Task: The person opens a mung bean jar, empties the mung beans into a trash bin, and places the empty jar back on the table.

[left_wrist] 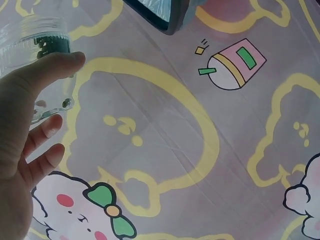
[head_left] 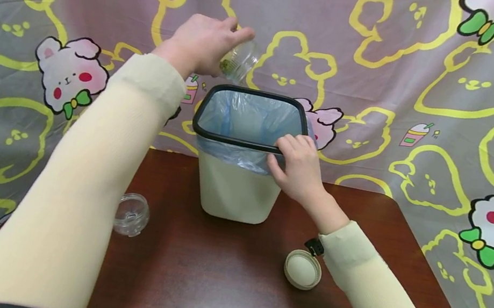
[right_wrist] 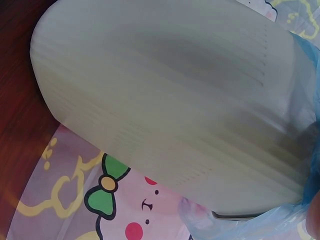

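My left hand point(head_left: 206, 43) grips a clear jar point(head_left: 241, 60), tilted above the back left of the trash can point(head_left: 238, 188). Small green bits lie inside the jar; the left wrist view shows them dark against its ribbed wall, with the thumb across the jar point(left_wrist: 30, 32). A blue plastic liner point(head_left: 246, 158) is folded over the can's lip, under a black rim ring point(head_left: 239, 141). At the front right corner of that ring, my right hand point(head_left: 299, 168) holds the rim with fingers curled over it. The right wrist view is filled mostly by the can's pale side point(right_wrist: 165, 100).
On the brown table point(head_left: 206, 278), a clear round container point(head_left: 132, 215) stands at left, near the left sleeve. A round lid point(head_left: 303, 269) with a pale inside lies at right, beside a small black object point(head_left: 315, 246) near the right cuff. A cartoon-print cloth point(head_left: 381, 116) hangs behind.
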### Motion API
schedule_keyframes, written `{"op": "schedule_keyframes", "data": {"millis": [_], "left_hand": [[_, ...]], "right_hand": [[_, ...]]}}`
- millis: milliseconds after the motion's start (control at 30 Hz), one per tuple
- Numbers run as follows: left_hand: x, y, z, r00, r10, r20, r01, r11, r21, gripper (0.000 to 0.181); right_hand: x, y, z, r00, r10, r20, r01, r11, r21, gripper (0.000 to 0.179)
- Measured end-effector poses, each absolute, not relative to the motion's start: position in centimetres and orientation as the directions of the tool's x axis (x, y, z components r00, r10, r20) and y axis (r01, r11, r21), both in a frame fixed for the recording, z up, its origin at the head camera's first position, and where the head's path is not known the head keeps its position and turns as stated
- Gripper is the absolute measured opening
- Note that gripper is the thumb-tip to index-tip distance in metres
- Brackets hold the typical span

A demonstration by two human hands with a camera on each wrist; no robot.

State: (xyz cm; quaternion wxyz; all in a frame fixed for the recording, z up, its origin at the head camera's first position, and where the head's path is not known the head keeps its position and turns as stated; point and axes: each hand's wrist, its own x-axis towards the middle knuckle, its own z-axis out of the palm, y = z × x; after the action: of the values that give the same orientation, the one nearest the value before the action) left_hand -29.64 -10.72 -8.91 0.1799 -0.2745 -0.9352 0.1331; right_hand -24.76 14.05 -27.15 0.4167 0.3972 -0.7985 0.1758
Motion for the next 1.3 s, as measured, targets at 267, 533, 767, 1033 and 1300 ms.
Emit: {"op": "schedule_keyframes", "data": {"millis": [267,533,767,1033,1300], "left_hand": [[-29.57,-10.70,-8.88,-0.794,0.551,0.258,0.454,0.819,-0.352,0.087],[-29.58,-10.53,-8.89,-0.801,0.549,0.241,0.458,0.820,-0.343,0.088],[-29.59,-10.68,-9.03,-0.784,0.565,0.257,0.462,0.808,-0.366,0.087],[-29.68,-10.81,-9.30,-0.770,0.586,0.252,0.470,0.788,-0.398,0.082],[-29.46,-10.67,-8.70,-0.760,0.582,0.289,0.454,0.794,-0.404,0.083]], "right_hand": [[-24.72,14.05,-27.15,-0.339,-0.489,0.804,-0.779,0.625,0.052,0.019],[-24.84,14.16,-27.15,-0.335,-0.486,0.807,-0.778,0.626,0.054,0.020],[-24.92,14.07,-27.42,-0.332,-0.482,0.811,-0.781,0.622,0.050,0.019],[-24.79,13.94,-27.32,-0.338,-0.490,0.804,-0.779,0.624,0.053,0.020],[-24.71,14.01,-27.20,-0.335,-0.482,0.809,-0.778,0.627,0.052,0.019]]}}
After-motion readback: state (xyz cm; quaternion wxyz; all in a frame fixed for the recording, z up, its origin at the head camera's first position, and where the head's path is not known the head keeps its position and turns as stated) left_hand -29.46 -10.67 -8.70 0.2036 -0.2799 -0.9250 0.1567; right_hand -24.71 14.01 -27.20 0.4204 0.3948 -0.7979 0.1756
